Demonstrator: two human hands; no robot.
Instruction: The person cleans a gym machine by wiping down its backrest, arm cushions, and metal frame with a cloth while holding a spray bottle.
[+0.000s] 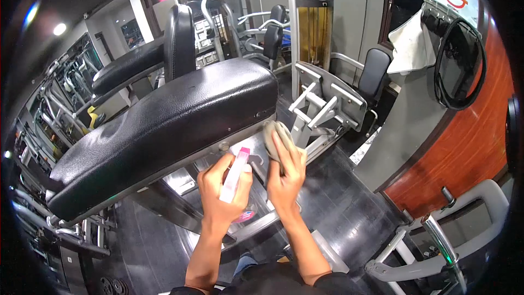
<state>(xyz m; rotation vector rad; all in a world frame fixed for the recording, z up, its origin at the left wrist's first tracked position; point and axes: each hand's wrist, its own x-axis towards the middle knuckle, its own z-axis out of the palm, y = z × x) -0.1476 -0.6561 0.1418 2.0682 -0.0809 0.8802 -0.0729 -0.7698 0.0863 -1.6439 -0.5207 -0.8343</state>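
Note:
A spray bottle [233, 177] with a white and pink top is gripped in my left hand [221, 183]; its lower part is mostly hidden behind the hand. My right hand [286, 177] is closed around a folded greenish-grey cloth [277, 139]. The cloth is at the near end of a black padded bench [180, 114], by the metal frame under the pad; I cannot tell whether it touches. Both hands are below the front edge of the pad, side by side and apart.
Behind the bench stands a weight machine [311, 33] with a padded seat [375, 74] beside it. A white cloth [412, 46] and black straps [464, 71] hang at the right. A grey metal frame [404, 270] is at the lower right, above dark flooring [349, 224].

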